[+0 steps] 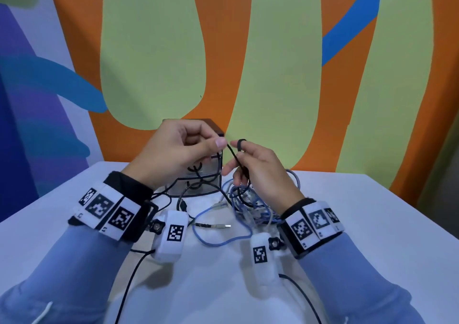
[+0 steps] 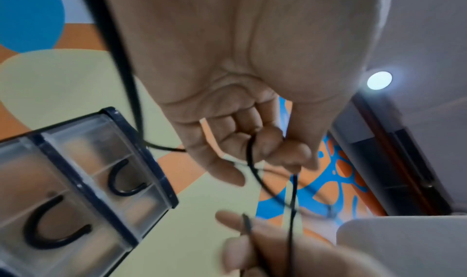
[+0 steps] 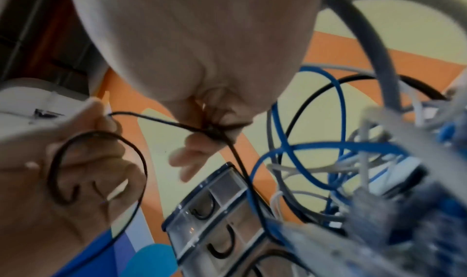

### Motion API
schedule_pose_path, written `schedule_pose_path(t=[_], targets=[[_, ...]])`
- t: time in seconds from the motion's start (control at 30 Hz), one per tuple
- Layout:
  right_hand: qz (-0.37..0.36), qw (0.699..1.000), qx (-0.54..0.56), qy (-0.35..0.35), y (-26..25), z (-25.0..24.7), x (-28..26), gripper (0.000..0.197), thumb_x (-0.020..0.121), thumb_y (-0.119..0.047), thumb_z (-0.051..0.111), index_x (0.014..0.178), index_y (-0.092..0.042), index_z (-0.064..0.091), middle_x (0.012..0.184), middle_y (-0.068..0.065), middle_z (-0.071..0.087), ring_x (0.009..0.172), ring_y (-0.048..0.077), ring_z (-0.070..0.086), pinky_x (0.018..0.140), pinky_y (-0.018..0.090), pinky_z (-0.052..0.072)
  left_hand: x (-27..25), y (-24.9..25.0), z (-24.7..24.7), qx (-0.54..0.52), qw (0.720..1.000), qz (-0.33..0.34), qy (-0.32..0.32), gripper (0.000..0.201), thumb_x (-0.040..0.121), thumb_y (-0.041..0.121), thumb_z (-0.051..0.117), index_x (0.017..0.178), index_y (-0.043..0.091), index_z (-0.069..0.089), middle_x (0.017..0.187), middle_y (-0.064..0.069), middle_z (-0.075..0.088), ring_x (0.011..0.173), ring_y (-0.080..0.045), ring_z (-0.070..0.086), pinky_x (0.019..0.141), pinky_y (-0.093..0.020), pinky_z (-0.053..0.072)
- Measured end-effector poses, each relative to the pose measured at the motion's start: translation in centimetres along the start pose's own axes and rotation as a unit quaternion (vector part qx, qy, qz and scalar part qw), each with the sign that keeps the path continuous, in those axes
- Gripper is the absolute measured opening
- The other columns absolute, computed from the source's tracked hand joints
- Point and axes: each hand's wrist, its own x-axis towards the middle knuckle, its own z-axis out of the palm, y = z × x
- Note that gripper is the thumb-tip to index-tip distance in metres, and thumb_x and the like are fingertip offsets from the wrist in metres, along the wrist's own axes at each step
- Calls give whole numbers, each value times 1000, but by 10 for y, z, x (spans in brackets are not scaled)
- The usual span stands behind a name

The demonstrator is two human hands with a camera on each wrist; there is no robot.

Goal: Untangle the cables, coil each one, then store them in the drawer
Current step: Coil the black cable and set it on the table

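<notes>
Both hands are raised over the counter [image 1: 347,211], the left hand [image 1: 173,149] pinching a thin black cable [image 1: 233,157] that the right hand [image 1: 260,169] also grips. The blue and grey tangle [image 1: 248,204] lies below, right of the small drawer unit [image 1: 198,182].

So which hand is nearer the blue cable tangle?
Right. The right hand hovers directly over the blue cable tangle, holding the black cable. The left hand is off to its left, before the drawer unit.
</notes>
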Motion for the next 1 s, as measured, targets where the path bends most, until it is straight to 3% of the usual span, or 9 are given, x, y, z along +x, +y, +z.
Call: schedule_pose_path(t=[0.17, 0.27, 0.43, 0.53, 0.63, 0.7, 0.83, 0.93, 1.0], targets=[[29, 984, 134, -118, -14, -8, -8, 37, 109, -9, 37, 123, 3, 69, 63, 9, 58, 51, 17, 33, 55, 33, 21, 5, -13, -1, 19, 996, 19, 82, 23, 94, 29, 78, 88, 7, 75, 75, -32, 53, 61, -23, 46, 49, -25, 44], [38, 971, 189, -142, -13, -12, -8, 39, 109, -18, 40, 121, 5, 70, 58, 2, 47, 49, 13, 27, 56, 32, 17, 7, -19, 0, 61, 992, 31, 105, 33, 91, 32, 81, 87, 1, 72, 68, -16, 51, 54, -12, 39, 49, -19, 34], [31, 938, 323, -121, -14, -10, -10, 36, 111, -14, 40, 131, 8, 60, 68, 3, 56, 50, 9, 41, 51, 20, 34, 8, -27, 10, 142, 986, 5, 86, 42, 92, 41, 79, 78, 3, 68, 61, -2, 47, 52, -8, 35, 48, -21, 29], [-9, 896, 441, -49, -16, -9, -5, 35, 111, -5, 37, 135, 16, 52, 92, 14, 73, 71, 12, 67, 66, 18, 55, 3, -28, 24, 239, 970, -45, -29, 36, 93, 40, 80, 73, 13, 68, 57, 3, 51, 51, -9, 41, 52, -24, 34], [-42, 859, 509, 34, -9, -14, 2, 28, 109, 4, 40, 126, 23, 50, 118, 32, 71, 102, 26, 76, 88, 23, 61, -2, -21, 36, 216, 969, -77, -89, 22, 96, 25, 78, 77, 15, 71, 55, 1, 63, 47, -14, 54, 53, -25, 46], [-50, 865, 492, 86, -4, -13, 4, 19, 108, 7, 42, 118, 19, 51, 121, 36, 69, 110, 31, 75, 94, 26, 60, -4, -13, 41, 208, 970, -75, -98, 12, 94, 20, 77, 83, 16, 74, 60, -2, 70, 54, -21, 64, 59, -29, 54], [-60, 926, 337, 160, 1, -4, 8, 16, 110, 3, 39, 116, 10, 53, 116, 25, 74, 108, 26, 76, 98, 26, 57, -5, -2, 40, 208, 972, -85, -73, 7, 93, 15, 76, 86, 17, 76, 63, -5, 74, 62, -24, 72, 67, -34, 60], [-82, 972, 129, 181, 3, -2, 7, 24, 111, -5, 34, 110, -17, 56, 114, 8, 78, 105, 19, 76, 103, 35, 55, -2, -1, 33, 193, 978, -75, -4, 8, 94, 16, 77, 86, 14, 78, 66, -7, 75, 58, -21, 72, 60, -28, 55], [-115, 982, -43, 145, 7, -2, 5, 22, 113, -13, 34, 112, -21, 54, 113, -2, 76, 101, 17, 73, 99, 46, 55, -2, 2, 31, 140, 987, -83, 14, 8, 95, 13, 77, 88, 9, 78, 70, -9, 77, 60, -19, 73, 60, -26, 56]])
